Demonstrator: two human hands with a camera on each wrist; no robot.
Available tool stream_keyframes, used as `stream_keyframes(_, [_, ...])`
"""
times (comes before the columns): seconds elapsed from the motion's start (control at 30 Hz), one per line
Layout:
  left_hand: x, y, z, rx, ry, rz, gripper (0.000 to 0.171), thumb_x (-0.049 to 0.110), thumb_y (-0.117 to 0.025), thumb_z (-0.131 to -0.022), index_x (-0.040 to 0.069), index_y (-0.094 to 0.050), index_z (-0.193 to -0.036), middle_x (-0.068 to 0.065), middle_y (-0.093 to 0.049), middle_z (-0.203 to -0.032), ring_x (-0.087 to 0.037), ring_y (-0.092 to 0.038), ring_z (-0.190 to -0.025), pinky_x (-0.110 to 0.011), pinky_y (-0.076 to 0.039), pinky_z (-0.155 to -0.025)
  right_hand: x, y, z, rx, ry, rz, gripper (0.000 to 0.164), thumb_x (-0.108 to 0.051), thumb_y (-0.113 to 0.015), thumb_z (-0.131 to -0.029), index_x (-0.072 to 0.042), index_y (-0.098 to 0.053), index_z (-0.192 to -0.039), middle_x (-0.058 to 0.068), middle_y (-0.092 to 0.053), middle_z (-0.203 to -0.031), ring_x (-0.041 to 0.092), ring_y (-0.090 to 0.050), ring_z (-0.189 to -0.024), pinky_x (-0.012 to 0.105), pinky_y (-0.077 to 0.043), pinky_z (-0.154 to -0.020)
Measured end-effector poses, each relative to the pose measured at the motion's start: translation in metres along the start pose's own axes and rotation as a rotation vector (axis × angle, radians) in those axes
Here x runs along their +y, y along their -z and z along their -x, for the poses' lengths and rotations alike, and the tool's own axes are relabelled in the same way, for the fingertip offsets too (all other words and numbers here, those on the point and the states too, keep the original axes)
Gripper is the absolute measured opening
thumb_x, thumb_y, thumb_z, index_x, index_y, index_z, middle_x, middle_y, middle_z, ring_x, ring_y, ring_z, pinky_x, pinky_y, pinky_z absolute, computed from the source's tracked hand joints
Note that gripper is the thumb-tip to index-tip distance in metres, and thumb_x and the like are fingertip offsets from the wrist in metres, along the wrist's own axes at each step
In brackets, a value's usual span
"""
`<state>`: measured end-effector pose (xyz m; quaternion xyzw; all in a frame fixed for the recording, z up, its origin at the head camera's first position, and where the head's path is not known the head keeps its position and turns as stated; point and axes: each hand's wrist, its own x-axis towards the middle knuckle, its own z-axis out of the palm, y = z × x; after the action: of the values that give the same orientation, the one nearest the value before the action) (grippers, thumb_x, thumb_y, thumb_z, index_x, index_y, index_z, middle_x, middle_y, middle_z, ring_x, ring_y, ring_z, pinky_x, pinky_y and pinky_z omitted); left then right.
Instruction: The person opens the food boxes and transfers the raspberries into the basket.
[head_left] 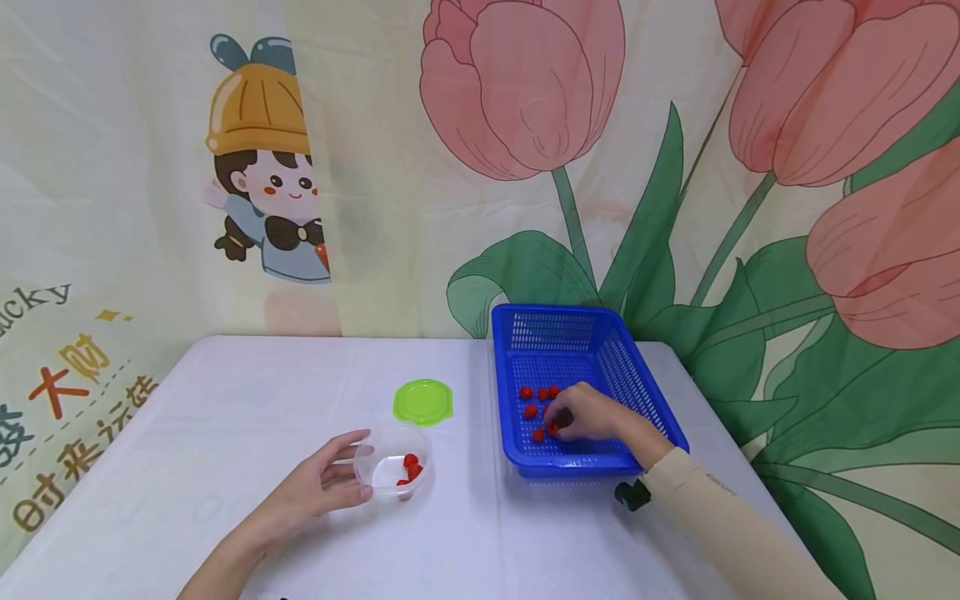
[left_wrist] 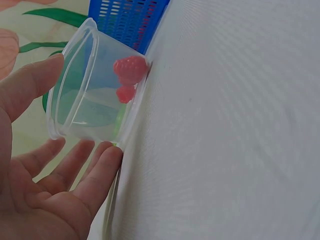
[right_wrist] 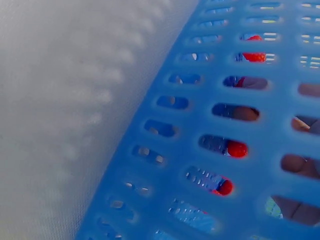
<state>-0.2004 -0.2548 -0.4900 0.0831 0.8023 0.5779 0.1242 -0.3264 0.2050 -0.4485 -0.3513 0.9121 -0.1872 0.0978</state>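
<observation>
My left hand [head_left: 318, 479] holds a clear round plastic tub [left_wrist: 75, 107], thumb on one side of its rim and fingers on the other. Several bumpy red berries [left_wrist: 131, 69] lie inside the tub, which stands uncovered on the table. Inside the blue basket [head_left: 592, 471], my right hand [head_left: 588, 412] reaches down with bent fingers among more red berries [head_left: 530, 412]. Its fingertips are at the berries near the basket's middle; whether they pinch one is hidden. The right wrist view sees the fingers and berries only through the basket's slots.
A green lid [head_left: 423, 402] lies flat behind the tub on the white-covered table [head_left: 262, 392]. The basket's raised slotted walls surround the right hand. Behind the table hangs a printed cloth [head_left: 375, 208] with tulips and a cartoon figure.
</observation>
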Motion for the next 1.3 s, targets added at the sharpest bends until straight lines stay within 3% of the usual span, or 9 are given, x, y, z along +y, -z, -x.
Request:
stream_keyframes(0.17, [-0.0005, 0.0001, 0.0, -0.002, -0.018, -0.003, 0.085, 0.024, -0.084, -0.093, 0.02, -0.036, -0.164, -0.017, -0.047, -0.158, -0.035, -0.054, -0.139, -0.019, -0.051, -0.098, 0.0016, -0.0003, -0.0003, 0.006, -0.014, 0.009, 0.02, -0.001, -0.082, -0.088, -0.008, -0.083, -0.107, 0.0, -0.078, -0.099, 0.01, -0.068, -0.087, 0.027, -0.06, -0.08])
stream_keyframes(0.3, [-0.0002, 0.0001, 0.0006, 0.002, 0.005, -0.005, 0.084, 0.025, -0.084, -0.093, 0.023, -0.037, -0.163, -0.014, -0.048, -0.158, -0.034, -0.053, -0.14, -0.02, -0.051, -0.098, 0.0026, -0.0009, -0.0005, 0.01, -0.004, 0.029, 0.021, -0.001, -0.083, -0.087, -0.009, -0.084, -0.107, -0.001, -0.077, -0.099, 0.01, -0.066, -0.088, 0.027, -0.059, -0.079])
stream_keyframes(0.8, [-0.0006, 0.0008, 0.001, -0.001, 0.015, -0.011, 0.083, 0.028, -0.084, -0.093, 0.025, -0.038, -0.163, -0.013, -0.048, -0.159, -0.033, -0.053, -0.14, -0.019, -0.051, -0.099, 0.0017, -0.0032, -0.0007, -0.026, -0.01, 0.046, 0.026, 0.001, -0.082, -0.089, -0.013, -0.083, -0.11, -0.003, -0.077, -0.11, 0.017, -0.067, -0.106, 0.038, -0.059, -0.096])
stream_keyframes(1.3, [-0.0014, 0.0, 0.0002, 0.005, 0.017, -0.013, 0.084, 0.026, -0.083, -0.094, 0.023, -0.037, -0.164, -0.014, -0.048, -0.159, -0.034, -0.053, -0.14, -0.024, -0.052, -0.098, 0.0, 0.0033, 0.0043, -0.015, -0.004, -0.008, 0.03, 0.002, -0.081, -0.089, -0.013, -0.081, -0.115, -0.001, -0.076, -0.111, 0.02, -0.068, -0.104, 0.04, -0.06, -0.094])
